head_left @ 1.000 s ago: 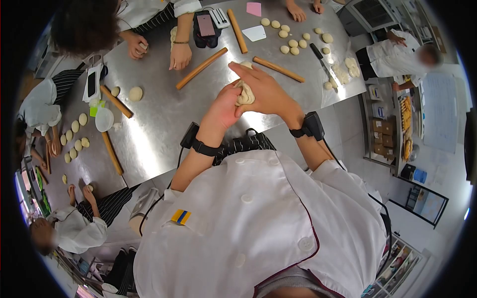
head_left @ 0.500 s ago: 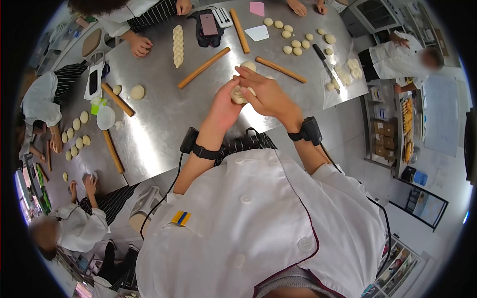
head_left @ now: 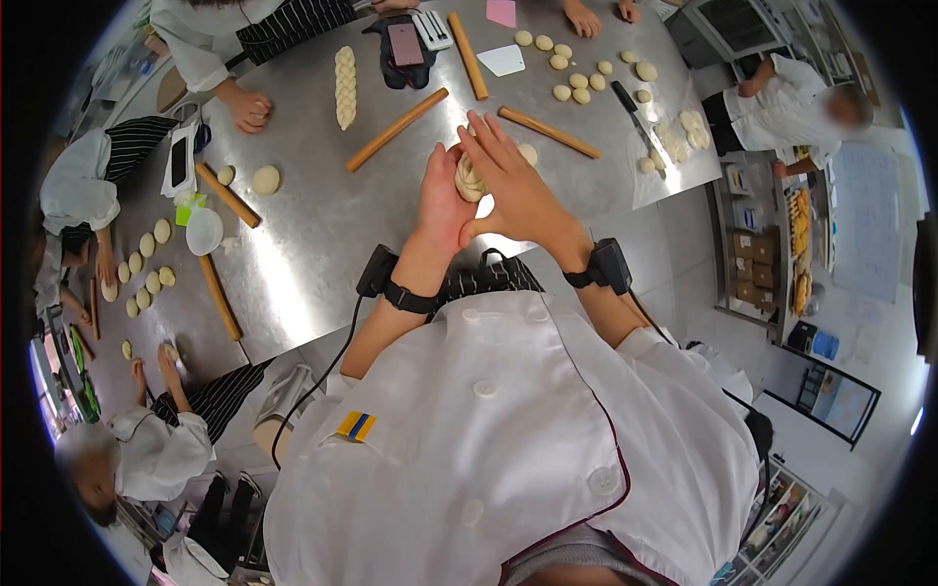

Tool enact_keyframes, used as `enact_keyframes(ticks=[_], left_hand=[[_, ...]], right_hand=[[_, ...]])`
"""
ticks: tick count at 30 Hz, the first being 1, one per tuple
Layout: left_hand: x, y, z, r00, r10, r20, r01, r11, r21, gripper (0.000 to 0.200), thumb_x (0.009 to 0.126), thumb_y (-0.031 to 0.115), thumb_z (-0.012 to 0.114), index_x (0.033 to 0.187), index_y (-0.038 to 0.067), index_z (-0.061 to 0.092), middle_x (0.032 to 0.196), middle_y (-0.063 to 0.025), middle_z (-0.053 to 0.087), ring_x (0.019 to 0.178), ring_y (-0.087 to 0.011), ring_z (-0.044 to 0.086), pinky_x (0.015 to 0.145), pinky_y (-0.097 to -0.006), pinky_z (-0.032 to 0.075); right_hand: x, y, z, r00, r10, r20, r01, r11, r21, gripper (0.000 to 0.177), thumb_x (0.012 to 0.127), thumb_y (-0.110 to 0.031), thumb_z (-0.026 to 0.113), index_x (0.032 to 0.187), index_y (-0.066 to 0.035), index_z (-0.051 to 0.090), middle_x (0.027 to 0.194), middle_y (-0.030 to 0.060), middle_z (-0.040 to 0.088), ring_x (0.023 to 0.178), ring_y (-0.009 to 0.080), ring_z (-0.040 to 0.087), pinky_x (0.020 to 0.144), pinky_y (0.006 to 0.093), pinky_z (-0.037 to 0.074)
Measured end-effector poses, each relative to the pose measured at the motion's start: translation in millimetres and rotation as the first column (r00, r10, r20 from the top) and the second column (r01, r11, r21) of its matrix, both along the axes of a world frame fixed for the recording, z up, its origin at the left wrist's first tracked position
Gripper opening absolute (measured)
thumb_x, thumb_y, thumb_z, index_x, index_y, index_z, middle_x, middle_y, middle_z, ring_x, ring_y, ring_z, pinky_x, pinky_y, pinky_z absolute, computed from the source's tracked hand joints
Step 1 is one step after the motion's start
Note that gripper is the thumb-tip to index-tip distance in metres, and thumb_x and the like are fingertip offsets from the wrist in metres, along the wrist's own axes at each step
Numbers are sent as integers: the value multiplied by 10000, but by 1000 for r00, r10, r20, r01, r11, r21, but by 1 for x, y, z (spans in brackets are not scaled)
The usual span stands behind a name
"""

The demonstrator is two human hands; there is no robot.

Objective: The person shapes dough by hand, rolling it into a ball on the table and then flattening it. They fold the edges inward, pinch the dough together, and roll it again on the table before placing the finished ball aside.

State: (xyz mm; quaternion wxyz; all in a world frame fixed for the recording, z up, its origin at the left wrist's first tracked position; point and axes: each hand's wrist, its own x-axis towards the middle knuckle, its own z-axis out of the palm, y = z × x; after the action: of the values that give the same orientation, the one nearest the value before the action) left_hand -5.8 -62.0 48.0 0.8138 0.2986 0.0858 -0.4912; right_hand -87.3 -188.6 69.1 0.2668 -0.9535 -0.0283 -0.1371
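Observation:
A pale piece of dough with a twisted, folded surface [head_left: 470,182] sits between my two hands, above the near edge of the steel table. My left hand [head_left: 442,203] cups it from the left, palm turned inward. Over its right side lies my right hand [head_left: 516,190], with long, nearly straight fingers pressed against it and the thumb low near my left palm. Part of the dough is hidden by the fingers. Just beyond my right hand, a dough ball [head_left: 529,154] on the table shows partly.
Rolling pins [head_left: 398,129] lie around my hands, another [head_left: 549,132] to the right. A braided dough strand [head_left: 346,88], several dough balls [head_left: 578,81] and a long knife [head_left: 635,115] are farther off. Co-workers stand around the steel table [head_left: 313,210]; one person's fist [head_left: 251,112] rests on it.
My right hand has shifted and its fingers have straightened upward, exposing more of the twisted dough. The dough ball behind now appears right of my fingers. A co-worker's fist has moved left.

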Motion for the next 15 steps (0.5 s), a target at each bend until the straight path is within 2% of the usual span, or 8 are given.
enact_keyframes(ticks=[1, 3, 7, 9, 11, 13, 14, 15], left_hand=[[-3, 0, -4, 999, -2, 40, 2, 1000, 20, 575, 1166, 482, 258, 1507, 73, 473, 1495, -110, 588, 1407, -266, 554, 1201, -460, 405], [-6, -2, -15, 999, 13, 49, -12, 1000, -22, 568, 1167, 466, 254, 1516, 72, 468, 1504, -112, 581, 1411, -270, 550, 1205, -459, 403], [-5, -5, -2, 990, 138, -22, -139, 988, -70, 542, 1166, 403, 252, 1536, 63, 454, 1518, -118, 565, 1406, -281, 552, 1204, -448, 420], [-1, -12, -18, 978, 174, -117, -180, 983, -40, 484, 1157, 363, 295, 1487, 62, 482, 1455, -104, 598, 1329, -265, 599, 1145, -437, 475], [-1, -16, -40, 955, 210, -210, -217, 976, -8, 427, 1149, 324, 338, 1439, 62, 510, 1392, -90, 632, 1253, -249, 645, 1087, -426, 530], [2, -18, -33, 932, 14, -363, -81, 982, -168, 403, 1137, 282, 357, 1429, 63, 529, 1351, -89, 654, 1226, -261, 661, 1073, -441, 548], [-4, -19, -14, 950, 128, -285, -105, 990, 93, 395, 1135, 273, 358, 1388, 61, 575, 1327, -89, 667, 1231, -262, 658, 1106, -436, 527], [-5, -19, -19, 949, 125, -289, -102, 990, 93, 395, 1135, 273, 358, 1388, 61, 575, 1327, -89, 667, 1231, -262, 658, 1106, -436, 527]], right_hand=[[0, 0, -2, 1000, -6, -4, 6, 1000, -3, 1072, 758, -535, 872, 1596, -15, 451, 1675, 239, 401, 1566, 470, 340, 1229, 580, 387], [7, -8, -11, 998, -50, -44, 60, 953, 295, 894, 883, -375, 823, 1602, -12, 434, 1612, 228, 497, 1503, 438, 459, 1198, 530, 449], [11, -12, -31, 981, 43, 188, -43, 999, -3, 730, 992, -193, 691, 1630, -12, 385, 1565, 222, 554, 1429, 430, 548, 1187, 489, 467], [8, -7, -27, 997, -34, 69, 7, 933, 359, 667, 1025, -67, 566, 1652, -12, 342, 1612, 229, 502, 1418, 446, 553, 1195, 487, 454], [5, 0, -23, 998, -5, 68, -22, 922, 386, 694, 1025, -113, 596, 1658, -11, 330, 1628, 235, 481, 1423, 448, 549, 1180, 479, 465], [10, 3, -14, 997, 23, 72, -51, 911, 409, 725, 1024, -158, 626, 1664, -10, 317, 1643, 242, 460, 1429, 450, 544, 1166, 471, 477], [12, 3, -7, 988, -53, 148, 46, 997, 54, 756, 1022, -206, 643, 1669, -10, 304, 1653, 253, 439, 1425, 456, 547, 1164, 467, 475], [12, 4, -3, 965, -98, 242, 170, 939, -298, 790, 1019, -253, 661, 1674, -10, 291, 1663, 264, 417, 1420, 463, 549, 1162, 464, 474]])
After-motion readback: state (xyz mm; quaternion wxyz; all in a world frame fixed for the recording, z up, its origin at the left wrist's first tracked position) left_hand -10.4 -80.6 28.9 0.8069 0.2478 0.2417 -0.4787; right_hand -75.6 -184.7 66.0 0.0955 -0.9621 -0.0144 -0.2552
